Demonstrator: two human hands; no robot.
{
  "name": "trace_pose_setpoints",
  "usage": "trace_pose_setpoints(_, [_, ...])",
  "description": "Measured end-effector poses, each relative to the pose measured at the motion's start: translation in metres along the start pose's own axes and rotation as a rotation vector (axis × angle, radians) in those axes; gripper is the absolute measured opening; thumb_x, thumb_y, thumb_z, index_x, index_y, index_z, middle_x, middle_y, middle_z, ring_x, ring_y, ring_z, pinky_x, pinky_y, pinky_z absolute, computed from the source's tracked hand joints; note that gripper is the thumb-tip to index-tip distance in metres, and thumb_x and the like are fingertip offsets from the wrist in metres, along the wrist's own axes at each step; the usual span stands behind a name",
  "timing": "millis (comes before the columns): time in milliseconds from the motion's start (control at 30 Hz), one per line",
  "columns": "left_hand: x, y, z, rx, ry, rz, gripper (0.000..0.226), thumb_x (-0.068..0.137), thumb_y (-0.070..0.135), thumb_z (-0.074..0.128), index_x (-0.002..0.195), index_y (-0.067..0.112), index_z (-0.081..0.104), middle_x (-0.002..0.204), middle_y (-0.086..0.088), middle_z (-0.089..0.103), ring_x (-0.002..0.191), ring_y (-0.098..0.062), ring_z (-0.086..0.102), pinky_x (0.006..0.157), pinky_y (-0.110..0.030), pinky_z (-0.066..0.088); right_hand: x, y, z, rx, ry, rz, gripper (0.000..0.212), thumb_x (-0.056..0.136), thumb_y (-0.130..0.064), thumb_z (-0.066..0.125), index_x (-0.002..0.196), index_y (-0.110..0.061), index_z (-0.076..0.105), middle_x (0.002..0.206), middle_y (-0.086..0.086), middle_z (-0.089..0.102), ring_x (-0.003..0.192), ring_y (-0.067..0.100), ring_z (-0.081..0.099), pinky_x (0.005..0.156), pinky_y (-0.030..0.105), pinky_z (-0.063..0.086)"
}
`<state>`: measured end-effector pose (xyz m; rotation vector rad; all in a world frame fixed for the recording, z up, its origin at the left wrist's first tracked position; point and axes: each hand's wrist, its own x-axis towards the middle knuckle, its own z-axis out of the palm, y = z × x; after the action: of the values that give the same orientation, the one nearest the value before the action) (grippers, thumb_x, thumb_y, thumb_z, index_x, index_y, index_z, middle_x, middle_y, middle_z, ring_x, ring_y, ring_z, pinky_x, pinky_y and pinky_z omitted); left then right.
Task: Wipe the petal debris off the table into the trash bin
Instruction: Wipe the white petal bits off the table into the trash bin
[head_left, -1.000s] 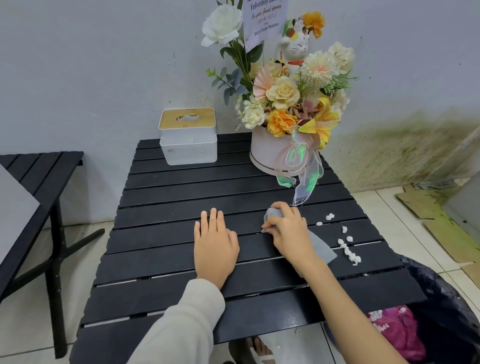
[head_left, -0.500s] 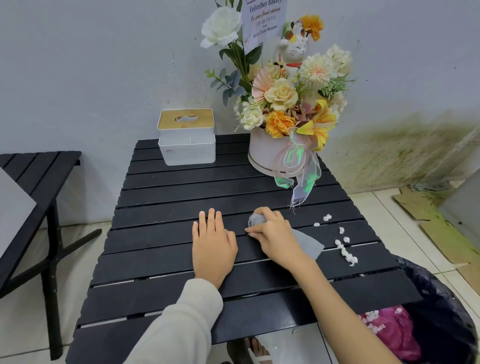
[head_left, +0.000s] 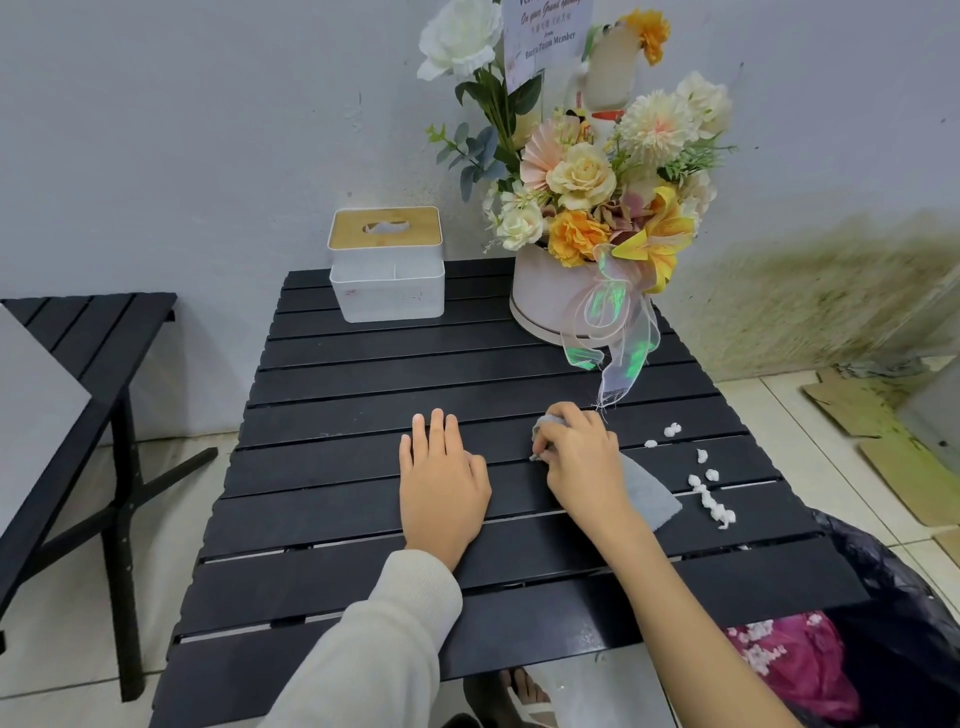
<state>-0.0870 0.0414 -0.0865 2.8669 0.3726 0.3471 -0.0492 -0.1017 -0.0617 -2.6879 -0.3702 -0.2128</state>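
Head view: my right hand (head_left: 582, 457) bunches the cloth (head_left: 647, 491) beside the petals (head_left: 709, 501) (bin (head_left: 904, 597) beyond), left hand (head_left: 441, 483) flat, steadying the table (head_left: 363, 374).

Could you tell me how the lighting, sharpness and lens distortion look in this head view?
Head view: soft, even light with faint shadows and no glare on the table; the wide lens bows its edges outward; the hands, cloth and petal bits are fairly sharp, while the stained wall at the right edge smears.

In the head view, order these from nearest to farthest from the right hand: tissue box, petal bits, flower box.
From the right hand:
1. Petal bits, just to its right.
2. Flower box, behind it.
3. Tissue box, back left corner.
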Motion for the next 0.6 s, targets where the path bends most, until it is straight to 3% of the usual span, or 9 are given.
trace_pose_setpoints(133, [0.000, -0.001, 0.001, 0.007, -0.007, 0.003, 0.059, 0.085, 0.027, 0.020, 0.125, 0.000, 0.054, 0.131, -0.016, 0.055, 0.127, -0.035, 0.045, 0.104, -0.047, 0.037, 0.002, -0.013, 0.000, 0.039, -0.152, -0.038, 0.010, 0.085, -0.012, 0.062, 0.089, -0.015, 0.070, 0.123, -0.003, 0.050, 0.111, 0.024, 0.044, 0.081, 0.031, 0.030])
trace_pose_setpoints(233, [0.000, 0.000, 0.000, 0.005, -0.005, 0.003, 0.058, 0.085, 0.028, 0.021, 0.123, 0.000, 0.055, 0.129, -0.017, 0.056, 0.125, -0.036, 0.047, 0.102, -0.048, 0.039, -0.004, -0.016, 0.005, 0.093, -0.152, -0.128, 0.012, 0.090, -0.018, 0.056, 0.095, -0.019, 0.067, 0.127, -0.004, 0.051, 0.114, 0.024, 0.046, 0.088, 0.031, 0.032])
trace_pose_setpoints(300, [0.000, 0.000, 0.000, 0.000, -0.004, 0.006, 0.057, 0.085, 0.027, 0.023, 0.122, -0.001, 0.056, 0.128, -0.017, 0.057, 0.124, -0.036, 0.048, 0.101, -0.049, 0.040, -0.013, 0.001, 0.003, 0.003, -0.151, -0.160, 0.023, 0.093, -0.033, 0.045, 0.109, -0.032, 0.063, 0.143, -0.007, 0.041, 0.127, 0.021, 0.042, 0.096, 0.033, 0.027])
trace_pose_setpoints(367, [0.000, -0.001, 0.000, -0.014, 0.005, 0.006, 0.057, 0.085, 0.026, 0.023, 0.122, -0.001, 0.056, 0.129, -0.017, 0.057, 0.124, -0.036, 0.048, 0.102, -0.049, 0.039, -0.028, 0.025, -0.003, -0.144, -0.148, -0.160, 0.039, 0.090, -0.050, 0.030, 0.124, -0.048, 0.049, 0.153, -0.009, 0.028, 0.134, 0.022, 0.039, 0.103, 0.044, 0.031])
trace_pose_setpoints(433, [0.000, -0.001, 0.000, -0.020, 0.005, 0.005, 0.058, 0.085, 0.026, 0.021, 0.124, 0.000, 0.055, 0.131, -0.016, 0.055, 0.126, -0.036, 0.046, 0.104, -0.048, 0.037, -0.045, 0.045, -0.011, -0.220, -0.106, -0.127, 0.045, 0.087, -0.053, 0.027, 0.129, -0.051, 0.042, 0.153, -0.004, 0.031, 0.124, 0.025, 0.051, 0.093, 0.044, 0.045])
trace_pose_setpoints(533, [0.000, -0.001, 0.001, -0.023, 0.005, 0.006, 0.060, 0.085, 0.027, 0.018, 0.126, 0.000, 0.053, 0.132, -0.016, 0.054, 0.128, -0.036, 0.043, 0.106, -0.047, 0.034, -0.050, 0.053, -0.014, -0.277, -0.033, -0.075, 0.039, 0.087, -0.034, 0.048, 0.125, -0.044, 0.051, 0.135, 0.004, 0.054, 0.084, 0.027, 0.062, 0.063, 0.037, 0.050])
trace_pose_setpoints(600, [-0.001, -0.001, 0.001, -0.022, 0.003, 0.006, 0.060, 0.085, 0.027, 0.018, 0.126, 0.000, 0.053, 0.133, -0.016, 0.054, 0.128, -0.036, 0.043, 0.106, -0.048, 0.034, -0.042, 0.044, -0.016, -0.142, 0.019, -0.052, 0.038, 0.088, -0.027, 0.048, 0.124, -0.039, 0.054, 0.125, 0.009, 0.061, 0.075, 0.032, 0.056, 0.065, 0.041, 0.051])
